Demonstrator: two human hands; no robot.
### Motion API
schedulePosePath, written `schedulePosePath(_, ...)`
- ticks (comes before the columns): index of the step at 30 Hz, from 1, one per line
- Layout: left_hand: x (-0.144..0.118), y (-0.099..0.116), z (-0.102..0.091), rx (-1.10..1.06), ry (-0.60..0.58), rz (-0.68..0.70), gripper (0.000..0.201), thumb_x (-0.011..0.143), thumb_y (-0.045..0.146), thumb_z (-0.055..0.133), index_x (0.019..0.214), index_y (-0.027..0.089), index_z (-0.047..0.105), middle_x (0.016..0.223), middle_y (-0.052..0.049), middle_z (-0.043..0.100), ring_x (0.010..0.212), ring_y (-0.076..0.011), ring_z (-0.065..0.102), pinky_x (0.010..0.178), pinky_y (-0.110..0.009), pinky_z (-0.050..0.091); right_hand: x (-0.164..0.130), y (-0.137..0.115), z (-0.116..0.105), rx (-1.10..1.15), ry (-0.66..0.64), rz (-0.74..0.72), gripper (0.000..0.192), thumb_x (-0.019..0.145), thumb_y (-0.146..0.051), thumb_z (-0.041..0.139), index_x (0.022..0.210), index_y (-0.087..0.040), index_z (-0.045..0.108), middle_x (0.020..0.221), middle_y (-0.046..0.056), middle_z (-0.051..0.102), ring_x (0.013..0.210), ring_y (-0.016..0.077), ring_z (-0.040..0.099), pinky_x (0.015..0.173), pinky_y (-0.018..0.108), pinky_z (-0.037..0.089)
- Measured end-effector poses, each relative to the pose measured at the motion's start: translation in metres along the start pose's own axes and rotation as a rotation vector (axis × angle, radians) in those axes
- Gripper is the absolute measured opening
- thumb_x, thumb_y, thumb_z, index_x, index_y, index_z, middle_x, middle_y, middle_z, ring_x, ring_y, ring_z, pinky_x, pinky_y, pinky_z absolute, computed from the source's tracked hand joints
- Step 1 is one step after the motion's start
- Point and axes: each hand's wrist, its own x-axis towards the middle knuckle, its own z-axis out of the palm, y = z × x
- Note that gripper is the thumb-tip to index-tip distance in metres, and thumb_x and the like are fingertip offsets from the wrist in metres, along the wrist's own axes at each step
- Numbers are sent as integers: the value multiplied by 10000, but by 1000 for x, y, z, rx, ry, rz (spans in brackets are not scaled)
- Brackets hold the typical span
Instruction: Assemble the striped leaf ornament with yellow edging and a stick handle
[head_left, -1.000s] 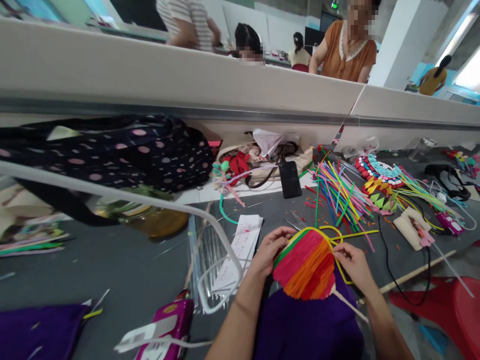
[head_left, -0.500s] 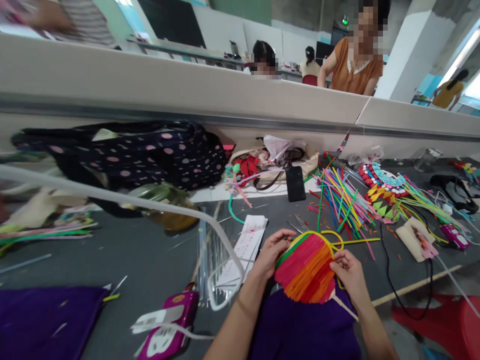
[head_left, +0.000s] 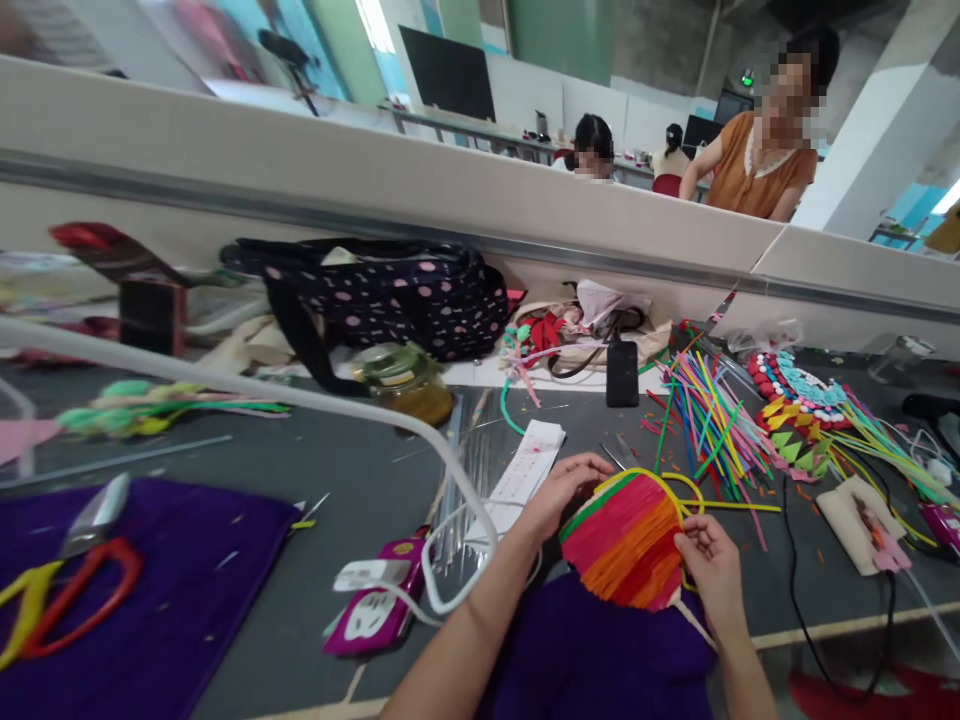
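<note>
Both hands hold a rounded woven piece (head_left: pixel 626 535) made of red, pink and orange strips with a green and yellow edge. My left hand (head_left: pixel 559 490) grips its upper left rim. At the lower right side my right hand (head_left: pixel 709 570) pinches the piece beside a loose yellow strip (head_left: pixel 731 506). A pale stick (head_left: pixel 694 615) sticks out below the piece. It hangs over a purple cloth (head_left: pixel 600 655) at the near edge of the grey table (head_left: pixel 300 470).
A fan of coloured strips (head_left: pixel 709 415), a black phone (head_left: pixel 622 372), a beaded ornament (head_left: pixel 795 400) and a black cable (head_left: pixel 799 590) lie to the right. A spotted bag (head_left: pixel 390 295), a jar (head_left: pixel 405 380), scissors (head_left: pixel 67 590) on a second purple cloth lie left. People stand behind the partition (head_left: pixel 480 190).
The view has swung left, bringing the scissors and left purple cloth into sight. My right hand has slid down the woven piece's right edge. My left hand keeps its hold.
</note>
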Motion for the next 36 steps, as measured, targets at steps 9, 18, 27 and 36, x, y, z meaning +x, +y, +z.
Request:
schedulePosePath(9,0,-8,-3,-58,-98,-64,131,613,197,681,737,155,691,585,26,616,478,-84,476,478,-196,311,-1,0,0,-5,1,-13,275,731,-418,740,837,-188,635,714,14,640,671,164,594,633,257,485)
schedulePosePath(18,-3,-4,-1,-24,-103,-11,164,610,173,668,774,161,675,591,40,596,475,-85,460,476,-201,289,-3,-3,1,-11,2,-13,275,748,-430,729,838,-192,626,721,12,623,679,165,583,639,263,480)
schedulePosePath(27,-7,-6,-1,465,39,469,187,680,113,535,722,184,703,758,-20,597,716,-161,550,657,-263,394,-6,-3,3,-24,28,-34,304,730,-457,737,830,-188,636,701,12,627,660,166,581,624,260,483)
schedulePosePath(36,-16,2,0,605,27,479,221,712,90,527,772,188,716,803,-45,611,782,-186,581,644,-265,406,-8,-2,4,-16,42,-34,297,733,-452,734,835,-192,632,701,13,625,657,168,582,617,263,485)
